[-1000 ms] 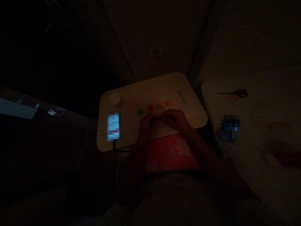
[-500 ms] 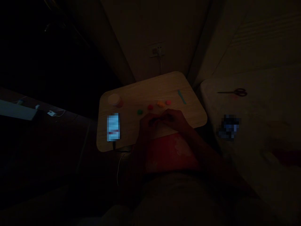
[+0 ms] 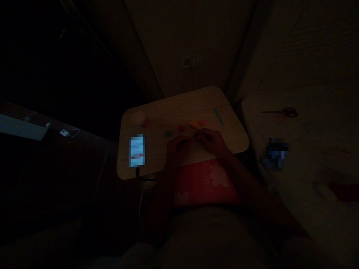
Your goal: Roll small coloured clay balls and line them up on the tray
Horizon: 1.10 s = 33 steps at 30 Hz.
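In dim light, my left hand (image 3: 178,145) and my right hand (image 3: 212,141) rest near the front edge of a small wooden table (image 3: 179,106). The fingers of both are curled in a pinch, facing each other; whatever lies in them is too dark to make out. Just beyond the fingertips is a row of small soft-looking lumps, perhaps modelling clay: green (image 3: 168,133), red (image 3: 181,128), orange (image 3: 194,124) and pink (image 3: 202,122). A flat teal tool (image 3: 218,116), like a plastic knife, lies to the right of them.
A lidded tub (image 3: 139,118) and a lit phone (image 3: 137,151) with a cable occupy the table's left side. Scissors (image 3: 283,111) and a blurred dark object (image 3: 276,154) lie on the pale surface at right. Red patterned cloth (image 3: 204,183) covers my lap. A wall socket (image 3: 190,61) is behind.
My hands have drawn slightly apart, the right one shifting a little to the right. The lumps, tool and tub stay in place on the table; the view has shifted slightly.
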### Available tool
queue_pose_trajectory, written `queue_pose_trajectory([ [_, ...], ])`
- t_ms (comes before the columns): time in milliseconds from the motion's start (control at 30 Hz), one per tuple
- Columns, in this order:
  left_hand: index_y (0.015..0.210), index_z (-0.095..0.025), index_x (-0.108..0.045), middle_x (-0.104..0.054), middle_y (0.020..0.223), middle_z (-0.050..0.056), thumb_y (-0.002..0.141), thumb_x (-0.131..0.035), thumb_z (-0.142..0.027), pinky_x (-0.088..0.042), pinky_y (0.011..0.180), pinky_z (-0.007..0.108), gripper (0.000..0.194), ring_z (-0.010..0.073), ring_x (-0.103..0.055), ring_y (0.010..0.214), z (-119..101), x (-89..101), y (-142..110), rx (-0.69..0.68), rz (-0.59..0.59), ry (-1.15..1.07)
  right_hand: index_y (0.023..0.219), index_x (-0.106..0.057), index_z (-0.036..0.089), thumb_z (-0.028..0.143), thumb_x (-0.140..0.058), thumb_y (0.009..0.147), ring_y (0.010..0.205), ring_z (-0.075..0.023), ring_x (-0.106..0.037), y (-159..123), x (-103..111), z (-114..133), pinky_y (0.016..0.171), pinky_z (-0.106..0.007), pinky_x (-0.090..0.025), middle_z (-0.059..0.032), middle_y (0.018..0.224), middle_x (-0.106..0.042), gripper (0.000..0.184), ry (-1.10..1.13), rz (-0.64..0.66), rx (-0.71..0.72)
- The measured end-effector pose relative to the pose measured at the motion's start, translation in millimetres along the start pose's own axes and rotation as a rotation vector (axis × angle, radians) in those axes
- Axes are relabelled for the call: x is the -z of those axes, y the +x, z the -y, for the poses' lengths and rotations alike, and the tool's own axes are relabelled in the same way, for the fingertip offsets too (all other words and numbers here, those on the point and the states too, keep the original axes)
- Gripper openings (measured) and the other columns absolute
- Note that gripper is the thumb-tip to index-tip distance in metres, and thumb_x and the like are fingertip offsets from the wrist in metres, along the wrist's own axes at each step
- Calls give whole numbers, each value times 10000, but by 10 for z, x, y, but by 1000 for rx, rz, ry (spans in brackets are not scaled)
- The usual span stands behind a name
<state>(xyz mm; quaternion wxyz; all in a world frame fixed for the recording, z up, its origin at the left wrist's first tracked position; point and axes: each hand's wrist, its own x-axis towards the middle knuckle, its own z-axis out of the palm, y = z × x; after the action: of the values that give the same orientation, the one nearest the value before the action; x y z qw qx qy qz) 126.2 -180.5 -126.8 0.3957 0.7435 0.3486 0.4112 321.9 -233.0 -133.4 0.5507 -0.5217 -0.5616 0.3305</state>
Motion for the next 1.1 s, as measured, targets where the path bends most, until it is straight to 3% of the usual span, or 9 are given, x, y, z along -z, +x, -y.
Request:
queue_pose_trajectory([
  [167, 888, -218, -786, -767, 919, 47, 895, -748, -275, -560, 858, 339, 69, 196, -709, 893, 5, 19, 27, -137, -34, 19, 972, -768, 228, 464, -724, 880, 826, -212, -720, 25, -103, 12, 787, -351, -571, -58, 922, -795, 257, 155, -77, -58],
  [367, 948, -216, -764, -753, 921, 32, 879, -750, -239, -528, 797, 299, 74, 174, -679, 843, 11, 15, -11, -62, -103, 24, 994, -765, 236, 530, -789, 800, 813, -198, -699, 7, -263, 32, 746, -327, -570, -55, 925, -781, 354, 340, -123, -175],
  [633, 923, -214, -764, -757, 940, 31, 873, -750, -221, -537, 838, 307, 52, 181, -689, 886, 4, 16, -21, -91, -122, 6, 957, -726, 214, 595, -699, 863, 694, -161, -630, -30, -360, -23, 680, -301, -541, -29, 796, -702, 394, 389, -87, -250],
  [733, 914, -218, -765, -754, 930, 34, 883, -743, -236, -542, 845, 315, 42, 185, -691, 891, -6, 21, -19, -116, -129, 3, 967, -701, 229, 645, -646, 889, 742, -180, -648, -34, -388, -46, 711, -317, -559, -41, 839, -704, 427, 386, -83, -242],
  [900, 903, -220, -777, -761, 937, 48, 883, -749, -291, -557, 868, 339, 79, 200, -700, 911, -20, 28, -27, -105, -134, 48, 1030, -728, 256, 605, -725, 852, 923, -217, -686, -37, -390, -18, 841, -353, -582, -62, 1044, -756, 392, 319, -109, -212],
  [1100, 909, -210, -751, -755, 916, 33, 847, -783, -317, -558, 820, 309, 128, 183, -689, 862, -12, 22, -48, -4, -183, 25, 1011, -715, 251, 549, -757, 835, 972, -229, -714, -44, -423, 25, 897, -373, -580, -66, 1042, -769, 349, 328, -68, -172],
])
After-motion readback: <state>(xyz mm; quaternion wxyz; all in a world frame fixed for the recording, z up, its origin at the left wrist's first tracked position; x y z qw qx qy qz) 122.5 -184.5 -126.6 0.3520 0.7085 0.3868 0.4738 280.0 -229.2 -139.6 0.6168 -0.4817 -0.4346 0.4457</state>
